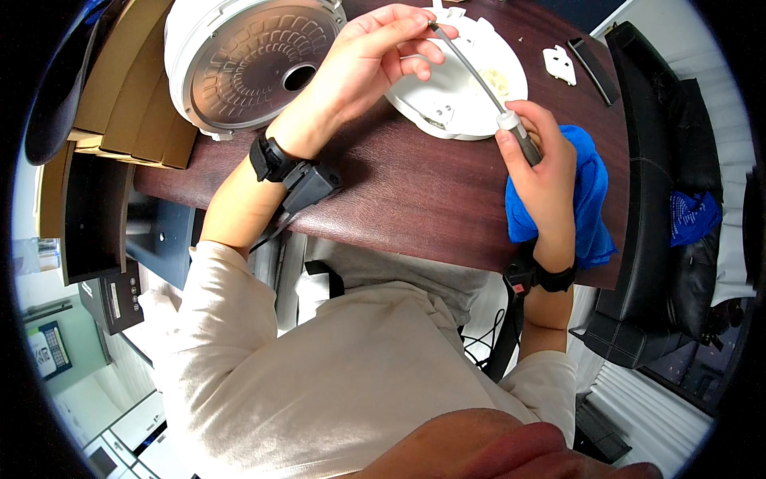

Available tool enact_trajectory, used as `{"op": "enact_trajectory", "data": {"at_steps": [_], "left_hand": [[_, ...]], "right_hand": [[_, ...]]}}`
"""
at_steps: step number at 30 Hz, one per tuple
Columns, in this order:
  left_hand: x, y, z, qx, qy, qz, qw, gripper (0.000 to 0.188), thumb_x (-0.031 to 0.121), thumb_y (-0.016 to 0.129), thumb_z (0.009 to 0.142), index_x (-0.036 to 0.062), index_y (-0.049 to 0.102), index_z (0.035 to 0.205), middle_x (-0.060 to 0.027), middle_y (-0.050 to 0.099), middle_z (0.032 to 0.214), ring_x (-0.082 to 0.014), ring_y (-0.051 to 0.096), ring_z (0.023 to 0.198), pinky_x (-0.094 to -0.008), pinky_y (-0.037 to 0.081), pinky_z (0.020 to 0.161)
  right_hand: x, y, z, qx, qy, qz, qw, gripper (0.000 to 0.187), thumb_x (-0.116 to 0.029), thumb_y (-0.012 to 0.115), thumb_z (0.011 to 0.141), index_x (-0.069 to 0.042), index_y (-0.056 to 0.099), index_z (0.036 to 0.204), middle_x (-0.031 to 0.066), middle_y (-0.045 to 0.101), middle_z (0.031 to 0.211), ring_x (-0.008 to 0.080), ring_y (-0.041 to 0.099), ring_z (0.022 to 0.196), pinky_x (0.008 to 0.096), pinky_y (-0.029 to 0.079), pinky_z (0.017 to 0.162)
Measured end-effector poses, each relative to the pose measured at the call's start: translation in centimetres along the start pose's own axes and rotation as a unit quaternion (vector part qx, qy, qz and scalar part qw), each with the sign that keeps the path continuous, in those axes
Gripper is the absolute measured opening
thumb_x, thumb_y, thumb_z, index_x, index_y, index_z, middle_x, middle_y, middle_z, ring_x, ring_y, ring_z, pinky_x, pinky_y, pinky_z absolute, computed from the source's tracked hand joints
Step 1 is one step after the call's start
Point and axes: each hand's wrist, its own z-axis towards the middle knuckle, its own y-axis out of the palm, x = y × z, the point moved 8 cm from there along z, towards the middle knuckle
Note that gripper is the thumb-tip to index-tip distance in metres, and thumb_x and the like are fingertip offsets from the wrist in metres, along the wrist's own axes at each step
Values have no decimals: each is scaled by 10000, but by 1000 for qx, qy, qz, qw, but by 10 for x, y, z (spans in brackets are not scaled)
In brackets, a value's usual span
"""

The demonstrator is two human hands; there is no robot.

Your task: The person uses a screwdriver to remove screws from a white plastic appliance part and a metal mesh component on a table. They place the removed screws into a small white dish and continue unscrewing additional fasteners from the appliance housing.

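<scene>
A screwdriver (476,74) with a long metal shaft and a grey-and-white handle slants across the table between my hands. My right hand (546,164) is closed around its handle. At the far end, my left hand (381,49) pinches the dark tip between thumb and forefinger, with the other fingers loosely curled. Whether a small part also sits in that pinch is too small to tell. Beneath the shaft lies a white plastic cover (455,92), its inner side up. Left of it stands a white appliance part, perhaps a lid, with a round metal plate (255,60) and a dark hole.
A blue cloth (588,195) lies under and beside my right hand. Farther right on the table are a small white plastic piece (559,65) and a black strip (594,72). Cardboard boxes (132,88) line the left side, and a black sofa (650,199) borders the right.
</scene>
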Motion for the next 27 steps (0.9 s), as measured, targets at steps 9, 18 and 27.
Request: {"op": "enact_trajectory", "data": {"at_steps": [9,18,27], "left_hand": [[0,-1,-1,19,19,28,999,179,177,537,1005,44,629,1082,-166,664,1133,-143,643,810,-252,546,685],[-3,0,-2,28,29,51,998,176,187,530,1010,53,613,1086,-169,660,1135,-145,635,798,-259,549,696],[-5,4,-3,14,32,29,999,177,218,521,1013,80,602,1090,-175,656,1139,-157,611,755,-281,527,688]], "right_hand": [[4,2,-1,1,10,14,1000,285,-91,707,863,-47,612,1128,154,708,924,208,702,813,301,530,703],[-4,-1,-1,35,-27,-53,998,291,-102,712,866,-38,613,1132,151,709,915,180,696,793,288,530,688],[19,10,-3,-67,152,177,970,322,-83,708,867,-10,618,1168,122,723,962,131,680,804,272,532,708]]}}
